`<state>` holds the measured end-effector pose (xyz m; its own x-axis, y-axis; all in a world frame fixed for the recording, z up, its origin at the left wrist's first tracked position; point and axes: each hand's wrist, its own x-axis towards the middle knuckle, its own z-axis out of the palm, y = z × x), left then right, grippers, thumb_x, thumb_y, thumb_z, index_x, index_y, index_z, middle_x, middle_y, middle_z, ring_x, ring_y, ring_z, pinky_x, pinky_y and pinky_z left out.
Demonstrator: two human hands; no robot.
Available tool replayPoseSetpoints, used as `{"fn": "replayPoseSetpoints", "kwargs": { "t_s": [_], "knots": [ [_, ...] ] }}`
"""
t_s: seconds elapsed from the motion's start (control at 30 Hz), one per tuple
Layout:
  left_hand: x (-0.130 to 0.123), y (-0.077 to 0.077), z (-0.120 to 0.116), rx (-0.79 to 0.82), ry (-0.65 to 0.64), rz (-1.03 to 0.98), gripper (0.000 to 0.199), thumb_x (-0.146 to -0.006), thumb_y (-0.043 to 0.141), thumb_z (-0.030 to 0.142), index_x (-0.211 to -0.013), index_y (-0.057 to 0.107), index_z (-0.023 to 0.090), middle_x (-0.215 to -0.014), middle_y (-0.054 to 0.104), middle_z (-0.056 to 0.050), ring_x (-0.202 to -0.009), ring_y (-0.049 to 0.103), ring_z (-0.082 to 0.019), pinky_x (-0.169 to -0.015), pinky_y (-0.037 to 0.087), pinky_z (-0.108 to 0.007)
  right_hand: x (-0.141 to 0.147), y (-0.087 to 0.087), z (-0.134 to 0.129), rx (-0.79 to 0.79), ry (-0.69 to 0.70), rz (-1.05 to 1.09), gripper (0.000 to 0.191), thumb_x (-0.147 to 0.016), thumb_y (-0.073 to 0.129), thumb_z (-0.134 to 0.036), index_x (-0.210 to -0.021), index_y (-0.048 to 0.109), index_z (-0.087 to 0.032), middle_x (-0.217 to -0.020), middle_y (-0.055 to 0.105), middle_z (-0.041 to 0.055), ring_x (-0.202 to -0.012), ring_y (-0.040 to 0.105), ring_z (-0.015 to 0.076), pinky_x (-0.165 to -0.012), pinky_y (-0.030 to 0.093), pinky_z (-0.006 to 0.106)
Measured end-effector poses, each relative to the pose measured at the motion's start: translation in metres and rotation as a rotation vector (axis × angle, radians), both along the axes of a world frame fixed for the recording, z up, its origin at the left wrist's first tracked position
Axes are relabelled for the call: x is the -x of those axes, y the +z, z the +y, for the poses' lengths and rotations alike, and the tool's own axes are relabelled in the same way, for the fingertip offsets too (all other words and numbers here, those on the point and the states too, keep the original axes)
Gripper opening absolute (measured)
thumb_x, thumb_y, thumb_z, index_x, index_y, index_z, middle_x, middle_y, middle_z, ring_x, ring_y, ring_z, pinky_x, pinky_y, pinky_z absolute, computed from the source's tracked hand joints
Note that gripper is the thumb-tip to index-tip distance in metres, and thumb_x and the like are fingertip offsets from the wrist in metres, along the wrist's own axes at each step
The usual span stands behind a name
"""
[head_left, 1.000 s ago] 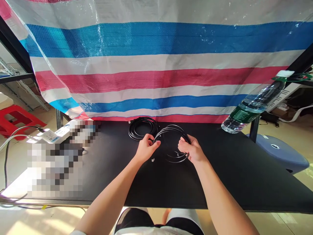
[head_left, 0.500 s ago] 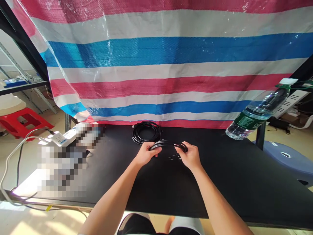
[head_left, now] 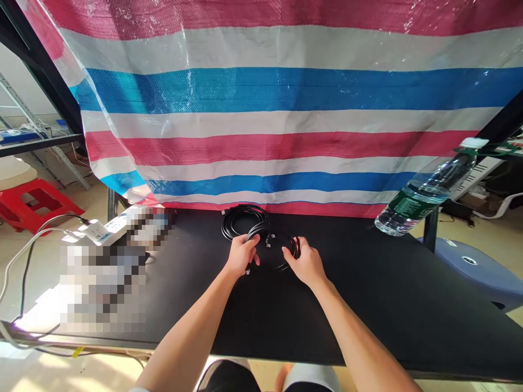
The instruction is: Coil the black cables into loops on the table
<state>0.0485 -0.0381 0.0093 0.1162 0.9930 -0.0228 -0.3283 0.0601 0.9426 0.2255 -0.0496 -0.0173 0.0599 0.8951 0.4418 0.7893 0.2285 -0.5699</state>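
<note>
A bundle of black cable [head_left: 259, 229] is pinched between the thumb and fingers of my left hand [head_left: 242, 255]. My right hand [head_left: 305, 262] curls round more loops of black cable [head_left: 295, 248], a short way to the right. Small light-coloured plugs [head_left: 268, 240] show between the two hands, and another plug end pokes out below my left fingers. Behind my left hand, a larger coil of black cable [head_left: 227, 224] lies on the black tabletop [head_left: 261, 310]. Whether the cable in both hands is one piece cannot be made out.
At the left edge are a white power strip [head_left: 117, 224] with plugged-in cords and a blurred-out patch. A tilted water bottle [head_left: 412, 209] hangs at the back right. Striped plastic sheeting [head_left: 261, 122] closes off the back. A blue stool [head_left: 469, 261] stands beyond the right edge.
The cable that arched between my hands has parted into a bundle in each hand. My right hand has moved slightly left, and the plugs now show between the hands.
</note>
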Motion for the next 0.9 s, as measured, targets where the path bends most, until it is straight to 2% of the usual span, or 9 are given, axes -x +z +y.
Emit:
{"fn": "replayPoseSetpoints", "kwargs": {
  "t_s": [0.13, 0.27, 0.4, 0.53, 0.63, 0.7, 0.77, 0.9],
  "knots": [
    [0.002, 0.003, 0.003, 0.085, 0.119, -0.095, 0.046, -0.051, 0.076, 0.044, -0.049, 0.035, 0.023, -0.033, 0.026, 0.013, -0.028, 0.023, -0.003, -0.028, 0.031, -0.021, 0.014, -0.003, -0.003, 0.005, -0.041, -0.128, 0.026, -0.087, 0.044, -0.039, -0.087, 0.058, -0.017, -0.064, 0.068, 0.0085, -0.059, 0.068, 0.0237, -0.051, 0.042, 0.027],
    [0.005, 0.005, 0.006, 0.139, 0.158, -0.128, 0.044, -0.050, 0.076, 0.036, -0.051, 0.034, 0.023, -0.033, 0.028, 0.013, -0.029, 0.026, -0.004, -0.029, 0.028, -0.019, 0.026, 0.011, -0.008, 0.229, -0.117, -0.323, 0.029, -0.093, 0.042, -0.036, -0.091, 0.061, -0.014, -0.065, 0.069, 0.0113, -0.064, 0.070, 0.0252, -0.053, 0.042, 0.027],
    [0.008, 0.004, 0.009, 0.167, 0.178, -0.146, 0.039, -0.048, 0.075, 0.031, -0.055, 0.038, 0.022, -0.034, 0.030, 0.013, -0.030, 0.029, -0.004, -0.031, 0.026, -0.018, 0.037, 0.033, -0.010, 0.457, -0.177, -0.522, 0.035, -0.096, 0.037, -0.035, -0.096, 0.064, -0.012, -0.079, 0.072, 0.0172, -0.079, 0.072, 0.0290, -0.063, 0.047, 0.031],
    [0.012, 0.003, 0.013, 0.175, 0.222, -0.191, 0.037, -0.045, 0.076, 0.025, -0.067, 0.046, 0.021, -0.035, 0.036, 0.013, -0.032, 0.034, -0.005, -0.034, 0.028, -0.018, 0.043, 0.043, -0.008, 0.555, -0.154, -0.553, 0.042, -0.099, 0.029, -0.032, -0.101, 0.066, -0.011, -0.092, 0.073, 0.0197, -0.091, 0.071, 0.0287, -0.073, 0.049, 0.033],
    [0.016, 0.001, 0.017, 0.136, 0.255, -0.198, 0.041, -0.046, 0.074, 0.022, -0.079, 0.051, 0.020, -0.042, 0.050, 0.009, -0.037, 0.044, -0.009, -0.040, 0.035, -0.021, 0.044, 0.045, -0.003, 0.591, -0.169, -0.533, 0.046, -0.099, 0.027, -0.032, -0.101, 0.068, -0.012, -0.098, 0.073, 0.0190, -0.095, 0.070, 0.0269, -0.078, 0.048, 0.032],
    [0.020, -0.001, 0.019, 0.070, 0.293, -0.169, 0.041, -0.049, 0.072, 0.022, -0.085, 0.053, 0.019, -0.055, 0.063, 0.003, -0.048, 0.056, -0.012, -0.049, 0.044, -0.024, 0.046, 0.047, 0.004, 0.595, -0.188, -0.514, 0.047, -0.098, 0.027, -0.032, -0.100, 0.070, -0.013, -0.100, 0.072, 0.0180, -0.097, 0.069, 0.0257, -0.080, 0.047, 0.030],
    [0.024, -0.003, 0.022, -0.020, 0.345, -0.119, 0.041, -0.051, 0.071, 0.021, -0.090, 0.056, 0.019, -0.074, 0.071, -0.002, -0.068, 0.066, -0.017, -0.063, 0.051, -0.028, 0.050, 0.051, 0.014, 0.587, -0.195, -0.484, 0.049, -0.098, 0.026, -0.033, -0.102, 0.070, -0.013, -0.103, 0.072, 0.0174, -0.099, 0.068, 0.0251, -0.081, 0.047, 0.030],
    [0.037, -0.012, 0.030, -0.168, 0.470, 0.050, 0.046, -0.057, 0.067, 0.021, -0.103, 0.060, 0.021, -0.105, 0.070, -0.006, -0.105, 0.063, -0.024, -0.092, 0.049, -0.037, 0.067, 0.062, 0.042, 0.580, -0.141, -0.405, 0.051, -0.096, 0.025, -0.033, -0.105, 0.070, -0.012, -0.111, 0.070, 0.0187, -0.104, 0.066, 0.0264, -0.084, 0.046, 0.031]
  ]
}}
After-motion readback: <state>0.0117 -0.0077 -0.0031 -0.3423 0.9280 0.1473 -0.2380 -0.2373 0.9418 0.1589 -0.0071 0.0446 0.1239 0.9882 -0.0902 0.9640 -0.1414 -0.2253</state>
